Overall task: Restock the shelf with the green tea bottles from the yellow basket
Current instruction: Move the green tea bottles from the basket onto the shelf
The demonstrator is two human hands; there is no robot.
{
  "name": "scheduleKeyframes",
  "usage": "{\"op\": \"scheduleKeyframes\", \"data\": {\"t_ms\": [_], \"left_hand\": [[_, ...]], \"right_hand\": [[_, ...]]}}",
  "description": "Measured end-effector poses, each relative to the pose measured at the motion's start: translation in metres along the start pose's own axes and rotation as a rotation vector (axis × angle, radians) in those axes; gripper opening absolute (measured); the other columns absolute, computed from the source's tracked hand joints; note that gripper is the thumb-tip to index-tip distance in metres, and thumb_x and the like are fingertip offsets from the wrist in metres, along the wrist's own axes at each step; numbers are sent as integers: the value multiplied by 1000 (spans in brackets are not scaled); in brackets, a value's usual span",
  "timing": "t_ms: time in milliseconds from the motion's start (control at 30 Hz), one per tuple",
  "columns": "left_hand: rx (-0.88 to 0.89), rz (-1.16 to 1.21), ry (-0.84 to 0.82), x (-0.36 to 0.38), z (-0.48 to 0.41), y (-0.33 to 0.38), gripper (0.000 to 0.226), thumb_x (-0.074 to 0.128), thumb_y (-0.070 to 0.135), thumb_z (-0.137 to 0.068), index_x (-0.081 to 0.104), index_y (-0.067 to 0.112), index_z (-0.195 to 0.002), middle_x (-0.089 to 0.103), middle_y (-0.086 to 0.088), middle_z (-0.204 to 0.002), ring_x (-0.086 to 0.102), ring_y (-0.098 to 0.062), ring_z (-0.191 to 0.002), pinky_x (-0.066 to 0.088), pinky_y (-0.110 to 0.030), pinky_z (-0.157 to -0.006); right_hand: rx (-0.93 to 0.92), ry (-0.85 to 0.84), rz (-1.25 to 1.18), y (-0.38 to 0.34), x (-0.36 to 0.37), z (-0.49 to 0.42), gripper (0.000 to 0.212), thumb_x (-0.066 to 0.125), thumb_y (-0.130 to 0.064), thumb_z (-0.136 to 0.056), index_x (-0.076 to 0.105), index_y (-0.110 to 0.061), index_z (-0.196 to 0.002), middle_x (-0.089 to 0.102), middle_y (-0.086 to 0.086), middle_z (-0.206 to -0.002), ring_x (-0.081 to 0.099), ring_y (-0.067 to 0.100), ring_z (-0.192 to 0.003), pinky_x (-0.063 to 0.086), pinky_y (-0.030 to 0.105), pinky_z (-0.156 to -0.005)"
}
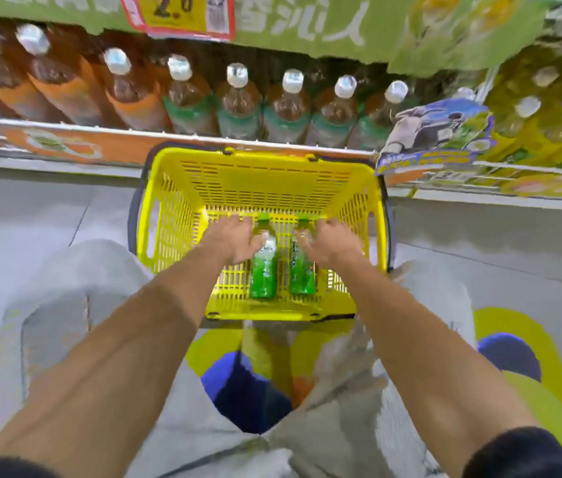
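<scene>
Two green tea bottles lie side by side on the floor of the yellow basket (pixel 262 177), their caps pointing toward the shelf. My left hand (pixel 233 239) reaches into the basket, and its fingertips touch the shoulder of the left bottle (pixel 264 270). My right hand (pixel 334 241) reaches in from the other side with spread, slightly blurred fingers against the neck of the right bottle (pixel 302 274). Neither hand is wrapped round its bottle. Both bottles rest flat on the basket floor.
The basket stands on the grey floor against the low shelf edge (pixel 183 138). Large tea bottles with white caps (pixel 238 108) fill that shelf, orange labels left, green labels middle, yellow packs (pixel 545 125) right. A promo card (pixel 434 136) juts out at right. My knees flank the basket.
</scene>
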State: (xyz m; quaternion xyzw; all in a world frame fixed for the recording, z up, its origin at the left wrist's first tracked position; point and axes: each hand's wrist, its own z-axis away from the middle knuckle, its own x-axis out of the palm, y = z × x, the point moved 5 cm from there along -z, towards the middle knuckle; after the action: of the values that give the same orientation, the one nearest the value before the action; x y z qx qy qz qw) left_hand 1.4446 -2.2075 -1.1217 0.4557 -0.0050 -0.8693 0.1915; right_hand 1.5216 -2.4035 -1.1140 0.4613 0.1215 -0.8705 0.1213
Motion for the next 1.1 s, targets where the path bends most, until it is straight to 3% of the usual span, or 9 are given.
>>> {"op": "scheduleKeyframes", "data": {"t_ms": [200, 400, 533, 600, 700, 800, 933, 1000, 1100], "left_hand": [[-93, 204, -128, 43, -40, 0, 80, 41, 67, -95, 48, 2, -140, 51, -24, -143, 49, -40, -131, 43, -44, -104], [-254, 428, -118, 58, -68, 5, 64, 54, 51, -99, 46, -1, -136, 60, -14, -107, 58, -31, -98, 46, -38, -80], [-330, 525, -105, 62, -81, 8, 67, 67, 51, -91, 53, 2, -134, 60, -17, -130, 58, -35, -119, 50, -40, -97], [-354, 593, -111, 66, -86, 11, 66, 72, 50, -88, 56, 2, -131, 64, -15, -128, 62, -34, -117, 53, -40, -95], [-408, 749, -140, 71, -86, 8, 78, 78, 50, -82, 50, 4, -139, 62, -12, -132, 62, -33, -115, 55, -42, -96], [-445, 915, -163, 73, -76, -1, 89, 84, 45, -78, 42, 11, -148, 56, -9, -142, 59, -25, -113, 55, -41, -95], [-418, 1031, -152, 56, -60, -12, 94, 89, 34, -75, 39, 12, -151, 59, -3, -129, 60, -20, -110, 57, -31, -76], [-369, 1013, -124, 41, -51, -14, 92, 93, 31, -69, 46, 9, -145, 65, 1, -113, 65, -18, -102, 60, -32, -75], [-307, 1042, -63, 19, -37, -20, 103, 99, 34, -56, 50, 9, -143, 66, -3, -118, 68, -22, -103, 60, -35, -75]], "right_hand": [[58, -87, 32, 8, 38, -32, 70, 43, -62, -99, 39, -12, -148, 44, 19, -150, 39, 38, -141, 46, 50, -106], [110, -106, -56, 10, 55, -64, 68, 52, -58, -98, 43, -5, -140, 55, 18, -133, 52, 34, -126, 50, 45, -100], [125, -145, -226, 6, 63, -81, 61, 64, -56, -93, 54, -5, -124, 55, 9, -103, 56, 25, -99, 52, 38, -89], [112, -151, -331, 1, 69, -89, 61, 71, -54, -87, 56, -9, -125, 63, 5, -109, 60, 21, -99, 53, 31, -88], [131, -164, -520, -3, 74, -88, 75, 82, -49, -79, 50, -15, -137, 64, 2, -123, 65, 23, -106, 58, 38, -91], [158, -172, -643, -3, 75, -79, 87, 89, -40, -75, 46, -12, -146, 60, 7, -133, 67, 23, -102, 63, 38, -76], [73, -118, -726, -5, 71, -65, 88, 90, -29, -76, 45, -9, -149, 56, 10, -144, 58, 13, -98, 47, 9, -51], [42, -44, -793, -9, 57, -52, 87, 91, -30, -74, 48, -8, -147, 58, 9, -143, 61, 16, -107, 53, 12, -67], [-7, 67, -868, -16, 27, -32, 89, 92, -43, -67, 56, -11, -142, 66, 7, -134, 65, 22, -116, 60, 42, -88]]}}
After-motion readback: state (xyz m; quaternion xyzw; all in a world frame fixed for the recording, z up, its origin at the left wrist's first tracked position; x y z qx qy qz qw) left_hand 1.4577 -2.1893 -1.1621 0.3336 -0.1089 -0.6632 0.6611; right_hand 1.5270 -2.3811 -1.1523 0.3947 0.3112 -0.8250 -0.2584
